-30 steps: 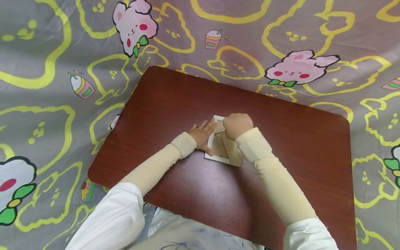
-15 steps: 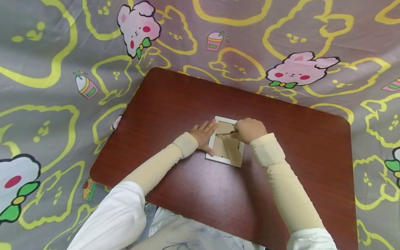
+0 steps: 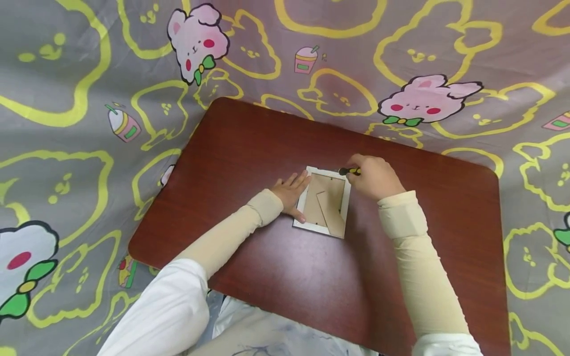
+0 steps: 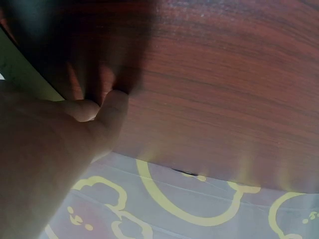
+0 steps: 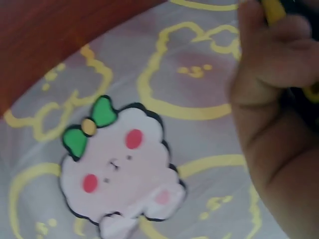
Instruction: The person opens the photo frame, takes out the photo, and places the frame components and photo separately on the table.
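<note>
Evidently partway through work on a picture frame (image 3: 322, 201), lying back-up around the middle of the counter (image 3: 249, 143), well in from every edge. Done so far, as far as judgeable: steadied, with left hand (image 3: 289, 194) spread flat, fingers straight, on the border facing the counter's left edge. Probably left: freeing or fixing the backing board (image 3: 310, 205), undecidable here, seated inside the border. At the frame's corner toward the counter's far right corner, a yellow-and-black tool (image 3: 352, 171), gripped in curled fingers of the right hand (image 3: 377, 179). Mostly hidden by that grip; contact with the frame impossible to tell. Too small to identify: dark specks (image 3: 331, 179) along the border, perhaps fasteners. Missing from the blurred right wrist view: the frame.
</note>
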Demonstrator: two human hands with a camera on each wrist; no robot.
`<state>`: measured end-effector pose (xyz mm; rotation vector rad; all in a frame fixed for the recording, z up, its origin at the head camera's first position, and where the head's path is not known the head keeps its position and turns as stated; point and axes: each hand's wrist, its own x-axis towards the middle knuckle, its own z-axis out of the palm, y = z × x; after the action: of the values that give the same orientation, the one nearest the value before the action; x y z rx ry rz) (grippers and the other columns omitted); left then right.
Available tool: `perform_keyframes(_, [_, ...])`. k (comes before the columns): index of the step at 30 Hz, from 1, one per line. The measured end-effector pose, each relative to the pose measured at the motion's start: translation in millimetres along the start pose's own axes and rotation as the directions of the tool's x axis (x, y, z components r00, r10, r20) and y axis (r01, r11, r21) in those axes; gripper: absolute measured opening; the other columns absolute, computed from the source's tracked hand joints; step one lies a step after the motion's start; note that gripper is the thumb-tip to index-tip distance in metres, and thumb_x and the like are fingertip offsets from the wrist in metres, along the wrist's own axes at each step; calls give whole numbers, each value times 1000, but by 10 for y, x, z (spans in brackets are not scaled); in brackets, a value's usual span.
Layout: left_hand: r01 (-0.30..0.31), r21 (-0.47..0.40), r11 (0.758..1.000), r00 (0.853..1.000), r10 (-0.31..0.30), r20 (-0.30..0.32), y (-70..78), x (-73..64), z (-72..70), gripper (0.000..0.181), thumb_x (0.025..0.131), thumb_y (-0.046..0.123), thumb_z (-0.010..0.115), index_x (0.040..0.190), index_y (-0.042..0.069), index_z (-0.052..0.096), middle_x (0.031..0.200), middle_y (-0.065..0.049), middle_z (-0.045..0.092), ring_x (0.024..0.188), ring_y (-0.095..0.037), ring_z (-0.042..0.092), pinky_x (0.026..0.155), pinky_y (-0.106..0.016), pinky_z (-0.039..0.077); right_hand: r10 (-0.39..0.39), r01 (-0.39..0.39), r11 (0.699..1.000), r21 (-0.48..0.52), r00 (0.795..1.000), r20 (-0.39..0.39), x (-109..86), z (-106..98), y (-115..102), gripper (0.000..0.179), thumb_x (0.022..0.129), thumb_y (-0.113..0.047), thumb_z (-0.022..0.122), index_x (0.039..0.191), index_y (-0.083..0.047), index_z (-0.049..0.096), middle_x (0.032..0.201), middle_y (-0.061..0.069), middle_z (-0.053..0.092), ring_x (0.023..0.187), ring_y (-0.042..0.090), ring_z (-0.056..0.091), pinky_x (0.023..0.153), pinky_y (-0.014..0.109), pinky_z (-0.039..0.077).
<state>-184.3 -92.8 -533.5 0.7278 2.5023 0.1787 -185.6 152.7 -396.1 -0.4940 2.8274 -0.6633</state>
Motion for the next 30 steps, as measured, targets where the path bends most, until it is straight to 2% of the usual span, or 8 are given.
perform_keyframes(3, [10, 4, 1000, 1000, -10, 10, -4, 1, 45, 139, 68, 74, 75, 162, 17, -11, 167, -6, -16, 153, -32, -1, 117, -59, 18, 85, -65, 986, 154, 988, -128, -21, 56, 73, 36, 92, -19, 71, 125, -7, 59, 117, 15, 66, 102, 35, 60, 85, 51, 49])
perform_keyframes(6, [20, 10, 1000, 1000, -20, 14, -7, -1, 59, 140, 67, 75, 74, 162, 18, -12, 167, -5, -17, 153, -31, -1, 117, -59, 18, 160, -74, 946, 315, 953, -259, -31, 101, 119, 48, 91, -25, 75, 131, -11, 54, 121, 13, 63, 98, 30, 61, 80, 42, 53])
perform_keyframes(10, [29, 11, 1000, 999, -29, 22, -3, 8, 48, 140, 68, 75, 73, 161, 19, -14, 166, -4, -20, 153, -31, -3, 117, -59, 16, 198, 25, 871, 491, 896, -397, -2, 161, 169, 55, 89, -25, 78, 135, -10, 52, 118, 9, 62, 92, 19, 60, 75, 25, 52])
perform_keyframes(12, [29, 5, 1000, 999, -29, 23, 3, 7, 36, 140, 69, 74, 73, 161, 19, -15, 166, -4, -21, 153, -30, -5, 118, -59, 15, 194, 90, 828, 554, 880, -433, 28, 199, 188, 53, 89, -21, 78, 134, -7, 53, 112, 8, 63, 91, 17, 58, 75, 22, 49])
perform_keyframes(15, [25, -4, 1000, 1000, -24, 19, 9, 6, 17, 139, 69, 74, 74, 161, 19, -14, 166, -4, -20, 153, -30, -5, 118, -59, 15, 175, 143, 789, 598, 880, -441, 77, 257, 195, 48, 91, -18, 76, 132, -6, 56, 103, 4, 62, 91, 16, 57, 77, 24, 46])
perform_keyframes(23, [30, 41, 999, 999, -32, 33, -12, 46, 27, 139, 70, 77, 70, 160, 19, -18, 164, -2, -26, 153, -29, -7, 118, -58, 16, 165, 179, 692, 699, 904, -394, 190, 470, 162, 41, 94, -18, 73, 130, -3, 58, 100, 6, 61, 88, 18, 61, 67, 30, 58])
perform_keyframes(27, [36, 25, 999, 999, -37, 28, -13, 53, 38, 139, 69, 76, 72, 161, 20, -16, 165, -2, -25, 153, -29, -7, 117, -59, 15, 196, 140, 674, 726, 913, -358, 264, 575, 150, 40, 95, -17, 72, 128, -2, 56, 102, 7, 60, 86, 16, 62, 68, 28, 56])
perform_keyframes(30, [31, 15, 999, 999, -32, 26, -5, 33, 53, 140, 68, 75, 73, 162, 19, -14, 166, -3, -22, 153, -30, -5, 117, -59, 16, 214, 81, 668, 740, 932, -294, 296, 669, 144, 41, 96, -14, 71, 130, 0, 54, 103, 7, 60, 84, 15, 61, 67, 27, 55])
